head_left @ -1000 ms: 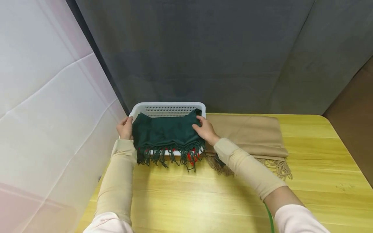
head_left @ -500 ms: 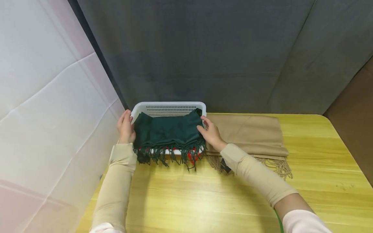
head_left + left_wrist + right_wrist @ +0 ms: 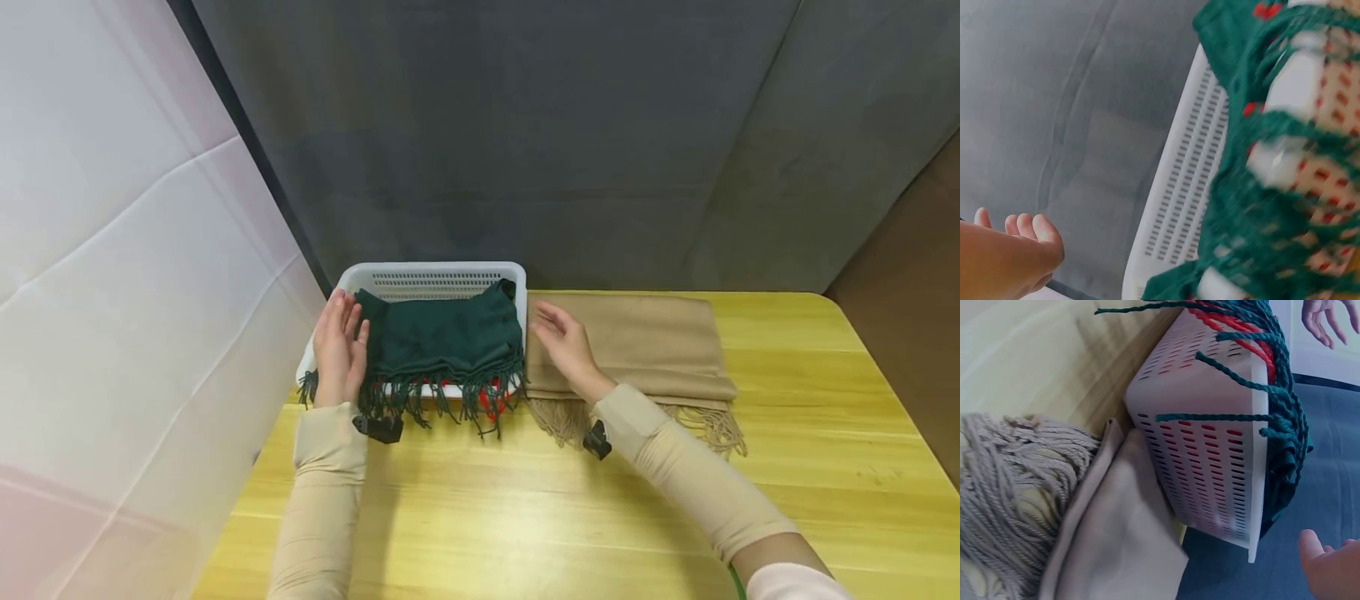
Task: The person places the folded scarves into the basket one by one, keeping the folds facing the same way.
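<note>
A dark green fringed scarf (image 3: 450,333) lies folded in a white slotted plastic basket (image 3: 450,268), its tassels hanging over the front rim. Red cloth (image 3: 1257,347) shows beneath it through the slots and under the fringe. My left hand (image 3: 341,350), fingers loosely extended, is above the basket's left end and holds nothing; in the left wrist view the left hand (image 3: 1022,247) appears apart from the rim. Just right of the basket, my right hand (image 3: 567,346) hovers over a folded tan scarf (image 3: 652,342), fingers relaxed and nothing in them.
The basket and tan scarf sit side by side along the back of a yellow wood-grain table (image 3: 487,517). A dark grey curtain (image 3: 510,150) rises behind it, and a white panel (image 3: 135,250) borders the left side. Small black devices (image 3: 378,428) are strapped at the wrists.
Both hands have come off the green scarf and basket edges. The right hand has shifted right, away from the rim; the left has turned and moved slightly right over the basket's left end.
</note>
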Motion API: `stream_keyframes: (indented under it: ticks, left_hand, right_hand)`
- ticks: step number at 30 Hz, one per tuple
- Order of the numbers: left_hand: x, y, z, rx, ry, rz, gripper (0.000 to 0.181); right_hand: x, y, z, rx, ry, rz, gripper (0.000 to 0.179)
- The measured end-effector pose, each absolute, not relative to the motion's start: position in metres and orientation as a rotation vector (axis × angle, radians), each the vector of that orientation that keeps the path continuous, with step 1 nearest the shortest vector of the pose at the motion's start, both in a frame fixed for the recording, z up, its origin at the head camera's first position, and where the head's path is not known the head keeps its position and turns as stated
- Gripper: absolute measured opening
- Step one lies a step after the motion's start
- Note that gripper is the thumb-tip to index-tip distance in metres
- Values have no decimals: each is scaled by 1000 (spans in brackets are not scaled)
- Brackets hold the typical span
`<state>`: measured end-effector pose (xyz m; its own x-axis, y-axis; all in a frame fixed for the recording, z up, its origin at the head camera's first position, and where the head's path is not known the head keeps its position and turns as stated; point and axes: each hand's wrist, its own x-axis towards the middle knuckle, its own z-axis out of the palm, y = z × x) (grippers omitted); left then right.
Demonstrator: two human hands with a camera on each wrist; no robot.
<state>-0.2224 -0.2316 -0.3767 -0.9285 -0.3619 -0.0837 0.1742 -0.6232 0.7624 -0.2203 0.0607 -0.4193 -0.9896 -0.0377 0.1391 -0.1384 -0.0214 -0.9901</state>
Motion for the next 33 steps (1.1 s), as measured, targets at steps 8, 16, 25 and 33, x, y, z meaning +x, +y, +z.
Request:
stream_keyframes:
  ticks: [8, 16, 25, 33]
  left_hand:
    - [-196, -210, -387, 219, -1306, -2537, 28]
    - [-171, -188, -394, 106, -1451, -2499, 26]
    - [-144, -168, -400, 20, -1584, -2504, 32]
    - [-133, -156, -407, -53, -1730, -2388, 20]
  right_hand:
    - [-205, 78, -425, 189, -2133, 2217, 42]
    - [-190, 100, -427, 178, -2091, 2265, 45]
    - [-170, 132, -426, 157, -2105, 2209, 45]
    - [-156, 161, -433, 159, -2132, 2148, 48]
